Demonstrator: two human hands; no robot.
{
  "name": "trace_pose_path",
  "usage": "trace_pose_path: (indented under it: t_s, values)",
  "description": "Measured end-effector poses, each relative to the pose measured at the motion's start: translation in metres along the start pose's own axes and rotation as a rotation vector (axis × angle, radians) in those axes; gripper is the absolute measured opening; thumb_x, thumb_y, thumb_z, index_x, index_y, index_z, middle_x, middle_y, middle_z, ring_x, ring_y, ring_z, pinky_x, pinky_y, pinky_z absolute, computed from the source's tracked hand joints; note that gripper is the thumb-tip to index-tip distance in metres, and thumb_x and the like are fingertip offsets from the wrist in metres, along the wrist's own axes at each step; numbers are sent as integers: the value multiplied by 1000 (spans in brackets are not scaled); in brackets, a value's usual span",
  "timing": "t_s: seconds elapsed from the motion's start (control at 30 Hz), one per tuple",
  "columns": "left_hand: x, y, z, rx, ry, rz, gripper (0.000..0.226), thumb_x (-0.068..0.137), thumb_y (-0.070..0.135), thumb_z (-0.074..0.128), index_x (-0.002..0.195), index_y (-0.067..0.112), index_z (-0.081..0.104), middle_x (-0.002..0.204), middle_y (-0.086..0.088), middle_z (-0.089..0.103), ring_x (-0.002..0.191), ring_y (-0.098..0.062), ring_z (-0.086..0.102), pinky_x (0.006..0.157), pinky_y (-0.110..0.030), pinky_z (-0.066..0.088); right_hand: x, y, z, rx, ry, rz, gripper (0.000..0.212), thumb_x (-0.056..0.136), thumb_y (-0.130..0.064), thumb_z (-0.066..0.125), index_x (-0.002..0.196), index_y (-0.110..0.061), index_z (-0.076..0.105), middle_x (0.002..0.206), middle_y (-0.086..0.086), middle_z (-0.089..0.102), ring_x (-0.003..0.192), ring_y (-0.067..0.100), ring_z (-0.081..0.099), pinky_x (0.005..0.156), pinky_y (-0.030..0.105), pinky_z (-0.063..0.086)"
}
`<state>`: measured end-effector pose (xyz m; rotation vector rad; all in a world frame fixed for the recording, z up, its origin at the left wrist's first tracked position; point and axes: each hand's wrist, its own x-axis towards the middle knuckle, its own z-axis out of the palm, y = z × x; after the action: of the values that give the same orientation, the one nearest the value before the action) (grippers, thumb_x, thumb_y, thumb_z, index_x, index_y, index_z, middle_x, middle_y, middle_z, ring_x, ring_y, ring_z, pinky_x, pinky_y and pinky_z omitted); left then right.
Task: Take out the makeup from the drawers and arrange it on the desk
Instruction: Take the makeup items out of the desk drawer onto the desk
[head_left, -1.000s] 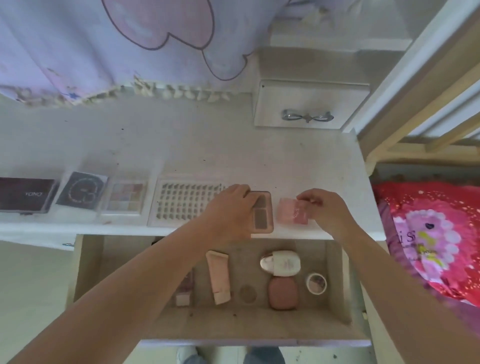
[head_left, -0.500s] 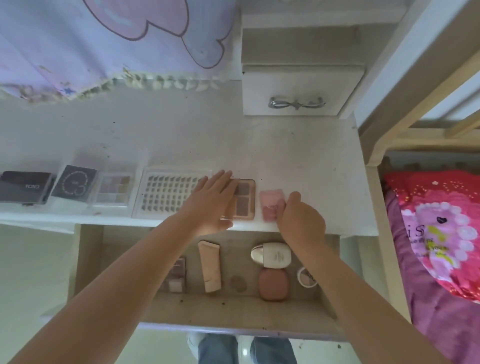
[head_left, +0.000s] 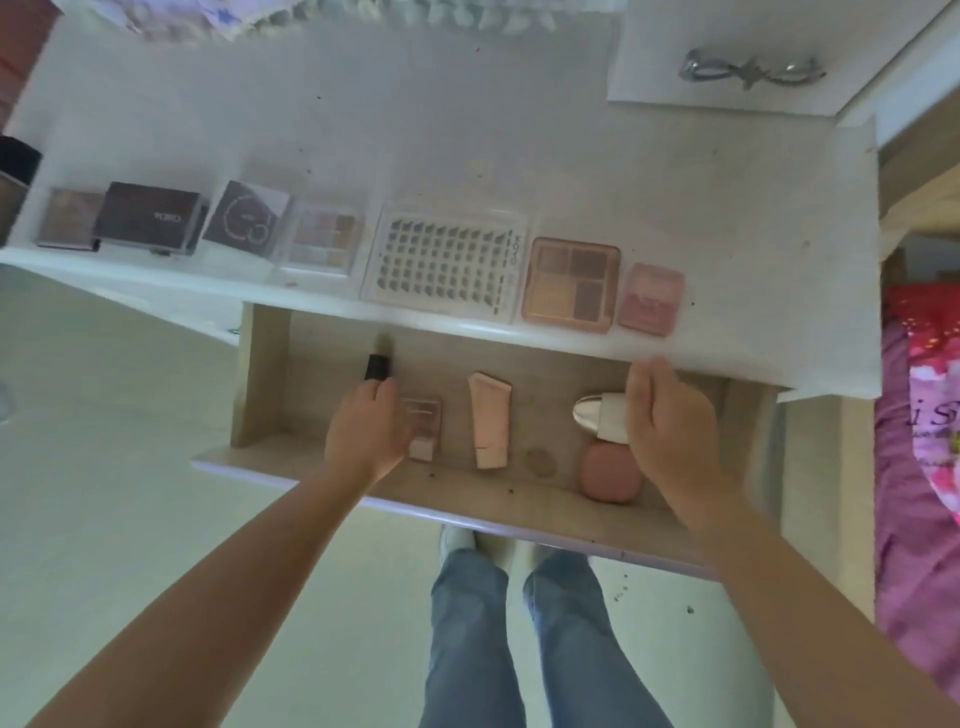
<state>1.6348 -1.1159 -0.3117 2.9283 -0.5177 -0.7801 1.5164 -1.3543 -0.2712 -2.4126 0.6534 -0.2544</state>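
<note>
Both forearms reaching down into the open drawer (head_left: 262, 384). Left hand (head_left: 366, 436) over the clear compact (head_left: 423, 426), fingers curled, contact unclear. Right hand (head_left: 670, 431) loosely curled above the white bottle (head_left: 602, 418), grip impossible to tell. Palettes, including the square palette (head_left: 570, 283), lined along the desk (head_left: 467, 156) edge.

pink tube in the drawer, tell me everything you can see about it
The pink tube lies flat on the floor of the open drawer, near its middle. It is pale peach-pink, looks like soft plastic, flat and wide at the far end, with a squarish cap of the same colour at the near end. It sits slightly angled, between a small clear case and a white bottle. Neither hand touches it.
</note>
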Motion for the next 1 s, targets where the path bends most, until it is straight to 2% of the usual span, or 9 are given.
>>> trace_pose_path:
  t_s: [0.1, 0.2, 0.3, 0.43, 0.53, 0.67, 0.8, 0.93, 1.0]
  values:
    - [10, -25, 19, 11, -174, -209, 56, 90, 38, 46, 133, 3, 32, 129, -20, 45, 116, -39, 43, 93, -44, 39, -26, -15, 47, -159, -434, 70, 26, 95, -32, 37, 77, -15, 40, 71, 9, 57, 68, 28, 57, 50, 26, 30]
    - [24, -41, 30, -97, -141, -351, 57, 86, 26, 55, 132, 1, 32, 131, -21, 42, 121, -38, 41, 96, -42, 39, -27, -26, 100, -277, -684, 174, 33, 91, -39, 41, 102, -9, 49, 103, 11, 61, 94, 27, 58, 70, 32, 45]
    - [43, -50, 36, -96, -106, -326, 49, 87, 23, 55, 127, 1, 36, 129, -18, 45, 119, -34, 45, 92, -41, 42, -20, -36, 143, -330, -641, 342, 48, 86, -39, 49, 118, -5, 42, 117, 16, 53, 104, 31, 54, 86, 38, 45]
    - [64, -53, 45, -119, -80, -279, 46, 84, 30, 59, 121, 5, 43, 124, -14, 49, 114, -31, 49, 81, -38, 44, -13, -38, 178, -363, -579, 543, 60, 80, -35, 58, 125, -3, 34, 123, 17, 47, 107, 31, 53, 83, 39, 46]
    - [64, -55, 48, -80, -70, -249, 43, 84, 34, 55, 115, 6, 48, 117, -13, 54, 105, -30, 55, 69, -33, 41, -14, -36, 183, -319, -542, 634, 53, 78, -29, 57, 122, -5, 40, 117, 16, 53, 103, 32, 57, 79, 38, 47]
    - [50, -69, 47, -93, -26, -212, 39, 83, 37, 54, 106, 6, 53, 107, -14, 61, 96, -31, 58, 67, -32, 42, -22, -33, 168, -259, -543, 565, 45, 75, -28, 60, 112, -6, 47, 110, 14, 59, 96, 31, 59, 73, 33, 47]
    - [28, -65, 24, -12, -3, 48, 45, 81, 40, 55, 113, 9, 50, 108, -10, 60, 96, -28, 57, 65, -28, 34, -34, -34, 123, 44, -541, 544, 42, 79, -27, 67, 113, -7, 55, 109, 9, 63, 87, 17, 55, 66, 19, 33]
    - [0, -24, -9, -71, 23, 308, 55, 74, 37, 58, 122, 15, 44, 109, -5, 60, 97, -24, 55, 71, -26, 36, -44, -38, 64, 241, -353, 514, 33, 79, -19, 68, 111, -13, 63, 93, 3, 65, 80, 13, 57, 61, 14, 40]
    - [-13, 10, -25, -132, 51, 410, 68, 74, 36, 56, 135, 15, 33, 115, -4, 58, 102, -23, 52, 78, -28, 37, -46, -35, 27, 351, -222, 472, 29, 76, -15, 70, 100, -30, 64, 89, -7, 63, 78, 4, 59, 64, 10, 45]
